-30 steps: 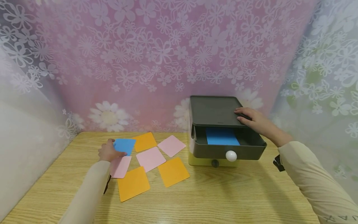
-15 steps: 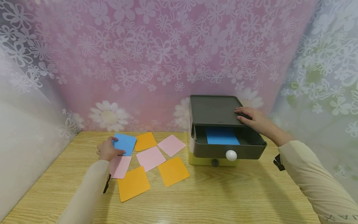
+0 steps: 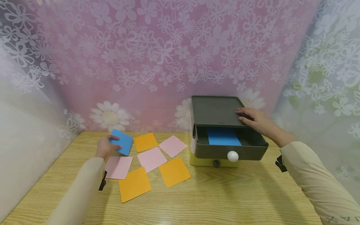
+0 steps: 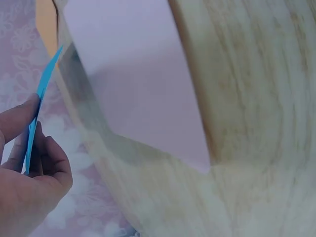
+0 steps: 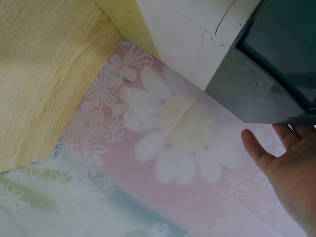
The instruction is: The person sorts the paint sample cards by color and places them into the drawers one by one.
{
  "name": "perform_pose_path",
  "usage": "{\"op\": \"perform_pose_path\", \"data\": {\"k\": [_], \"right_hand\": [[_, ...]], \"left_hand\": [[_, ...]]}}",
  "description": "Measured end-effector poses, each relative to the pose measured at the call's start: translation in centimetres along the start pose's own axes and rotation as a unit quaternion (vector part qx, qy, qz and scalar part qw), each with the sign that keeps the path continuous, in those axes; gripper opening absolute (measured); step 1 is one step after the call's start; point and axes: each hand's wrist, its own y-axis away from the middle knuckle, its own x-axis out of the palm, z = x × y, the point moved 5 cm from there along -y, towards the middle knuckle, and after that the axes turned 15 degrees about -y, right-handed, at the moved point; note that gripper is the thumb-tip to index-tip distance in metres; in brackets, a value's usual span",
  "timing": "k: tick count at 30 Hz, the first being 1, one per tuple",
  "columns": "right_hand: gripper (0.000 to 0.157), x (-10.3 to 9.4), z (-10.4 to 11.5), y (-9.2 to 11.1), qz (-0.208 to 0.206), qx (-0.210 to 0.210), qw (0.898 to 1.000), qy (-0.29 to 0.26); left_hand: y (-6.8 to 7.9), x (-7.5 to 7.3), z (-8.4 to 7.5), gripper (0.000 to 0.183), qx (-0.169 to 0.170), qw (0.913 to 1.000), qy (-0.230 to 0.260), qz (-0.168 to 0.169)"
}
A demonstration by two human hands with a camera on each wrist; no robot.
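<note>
A blue square card point(image 3: 125, 142) is pinched between the thumb and fingers of my left hand point(image 3: 104, 147). It tilts up off the table; the left wrist view shows this blue card point(image 4: 43, 84) nearly edge-on. My right hand point(image 3: 260, 123) rests on the right edge of the dark grey top point(image 3: 215, 109) of a small drawer cabinet, its fingers lying over that edge. The upper drawer point(image 3: 208, 152), with a white round knob point(image 3: 232, 156), is pulled out. Another blue card point(image 3: 223, 137) lies flat inside it.
On the table left of the cabinet lie several cards: pink point(image 3: 118, 167), orange point(image 3: 134, 185), and others beside them. Below the open drawer is a closed yellow drawer point(image 3: 201, 162) with a dark knob point(image 3: 216, 163). A flowered curtain point(image 3: 157, 78) hangs behind the table.
My left hand has lifted the blue card from the table and tilted it, moving slightly left and uncovering more of the pink card below. The right hand has stayed on the cabinet.
</note>
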Motion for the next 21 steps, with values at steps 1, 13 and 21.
{"op": "perform_pose_path", "data": {"k": [1,13,21], "right_hand": [[0.043,0.0,0.0,0.0,0.000,0.000,1.000,-0.001],[0.044,0.1,0.0,0.1,0.005,0.010,1.000,-0.015],[0.042,0.0,0.0,0.0,-0.007,-0.008,1.000,-0.007]], "left_hand": [[0.0,-0.1,-0.1,0.042,0.001,1.0000,0.000,0.005],[2.0,-1.0,-4.7,0.041,0.074,0.9939,0.033,0.074],[4.2,-2.5,-8.9,0.038,0.095,0.9895,0.054,0.094]]}}
